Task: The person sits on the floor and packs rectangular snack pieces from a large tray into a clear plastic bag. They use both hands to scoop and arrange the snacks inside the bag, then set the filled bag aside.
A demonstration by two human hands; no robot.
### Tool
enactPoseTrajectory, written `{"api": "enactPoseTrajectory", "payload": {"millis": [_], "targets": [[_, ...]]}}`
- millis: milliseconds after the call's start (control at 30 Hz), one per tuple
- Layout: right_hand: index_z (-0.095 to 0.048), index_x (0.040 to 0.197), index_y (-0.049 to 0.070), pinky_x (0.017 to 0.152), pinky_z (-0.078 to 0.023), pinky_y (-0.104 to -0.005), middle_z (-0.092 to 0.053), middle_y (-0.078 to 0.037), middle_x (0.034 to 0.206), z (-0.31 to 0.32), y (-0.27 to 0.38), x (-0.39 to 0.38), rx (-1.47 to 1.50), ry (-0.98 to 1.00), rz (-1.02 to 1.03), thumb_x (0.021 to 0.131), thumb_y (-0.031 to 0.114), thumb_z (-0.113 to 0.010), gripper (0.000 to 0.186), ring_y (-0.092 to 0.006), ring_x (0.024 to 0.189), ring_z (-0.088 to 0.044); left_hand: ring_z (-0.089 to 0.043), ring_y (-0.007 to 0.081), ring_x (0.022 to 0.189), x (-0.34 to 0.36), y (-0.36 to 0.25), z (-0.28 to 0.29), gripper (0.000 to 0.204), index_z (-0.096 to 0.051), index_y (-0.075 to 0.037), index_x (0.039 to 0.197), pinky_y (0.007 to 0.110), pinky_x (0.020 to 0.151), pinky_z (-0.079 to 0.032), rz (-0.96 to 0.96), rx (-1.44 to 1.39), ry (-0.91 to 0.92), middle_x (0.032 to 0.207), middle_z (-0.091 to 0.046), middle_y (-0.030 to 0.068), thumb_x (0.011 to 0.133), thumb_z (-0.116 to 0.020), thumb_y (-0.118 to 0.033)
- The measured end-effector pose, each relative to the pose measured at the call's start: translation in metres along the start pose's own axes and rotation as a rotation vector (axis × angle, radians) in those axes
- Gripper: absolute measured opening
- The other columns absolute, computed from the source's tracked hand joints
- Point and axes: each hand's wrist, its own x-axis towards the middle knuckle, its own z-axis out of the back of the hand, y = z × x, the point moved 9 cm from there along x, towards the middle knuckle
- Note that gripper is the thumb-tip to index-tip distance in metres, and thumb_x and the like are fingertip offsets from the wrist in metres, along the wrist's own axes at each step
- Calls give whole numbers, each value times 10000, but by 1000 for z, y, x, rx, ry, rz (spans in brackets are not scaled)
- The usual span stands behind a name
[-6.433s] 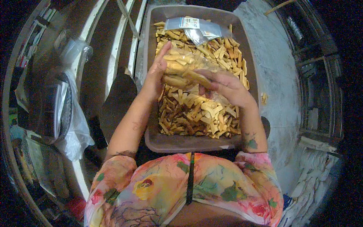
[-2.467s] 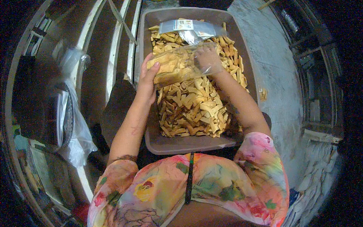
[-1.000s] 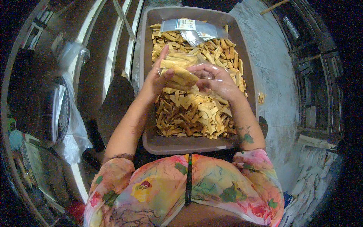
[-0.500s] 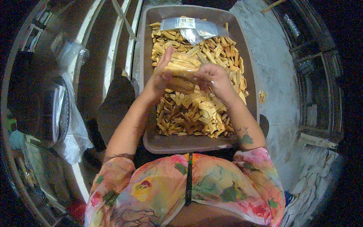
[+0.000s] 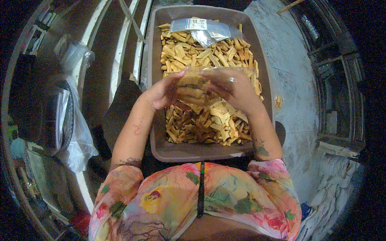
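A clear plastic bag (image 5: 191, 89) packed with yellow-brown strips is held over a brown tub. My left hand (image 5: 164, 91) grips the bag's left side, thumb along its top edge and fingers partly hidden behind it. My right hand (image 5: 240, 89) is at the bag's right end, its fingers smeared by motion and partly behind shiny plastic, so their grip is unclear. Below and beyond, the tub (image 5: 201, 153) is filled with loose strips (image 5: 225, 120) of the same kind, which look like fried snack pieces.
Flat clear packets (image 5: 197, 25) with printed labels lie on the strips at the tub's far end. To the left, pale rails (image 5: 120, 52) run lengthwise and a translucent plastic bag (image 5: 80, 140) hangs. A few pieces (image 5: 278, 101) lie on the grey floor (image 5: 293, 80) at right.
The bag has dropped slightly toward me and blurred. My left hand has moved down and left, its thumb now leaning over the bag. My right hand has turned, knuckles up, and shifted a little right.
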Motion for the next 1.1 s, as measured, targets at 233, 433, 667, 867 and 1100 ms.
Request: {"api": "enactPoseTrajectory", "payload": {"millis": [233, 433, 667, 867, 1100], "targets": [[-627, 1061, 107, 610, -464, -319, -599, -94, 762, -7, 19, 0, 168, 146, 39, 733, 145, -663, 332, -238, 695, -597, -469, 235, 1153, 2, -3, 3, 523, -353, -82, 1313, 400, 993, -364, -149, -87, 42, 1286, -454, 103, 862, -512, -293], [-626, 1080, 175, 600, -455, -335, -592, -82, 764, -19, 16, -4, 6, 229, 95, 742, 147, -654, 340, -246, 686, -587, -489, 277, 1112, 13, -2, 23, 723, -53, -134, 1390, 396, 886, -457, -185, -43, -111, 1270, -396, 158, 867, -542, -238], [-620, 1087, 181, 627, -458, -335, -600, -76, 812, -14, -3, 0, 65, 54, -27, 737, 78, -644, 366, -238, 725, -585, -523, 275, 1068, 9, -20, 19, 741, -27, -135, 1385, 392, 865, -470, -310, -56, -76, 1212, -447, 166, 866, -546, -240], [-614, 1089, 111, 622, -458, -317, -618, -73, 817, -13, -13, 0, 51, 112, -3, 768, 45, -593, 328, -210, 722, -585, -494, 254, 1104, 5, -19, 18, 640, -234, -148, 1324, 404, 900, -438, -339, 38, -185, 1222, -453, 109, 823, -590, -327], [-593, 983, -9, 562, -409, -212, -562, -31, 742, 41, -112, -22, 1081, -590, -336, 814, 26, -506, 193, -94, 658, -521, -502, 243, 1093, -7, -42, 44, 503, -282, -165, 1298, 404, 882, -447, -623, -62, -392, 1199, -475, 87, 878, -525, -295]]}}
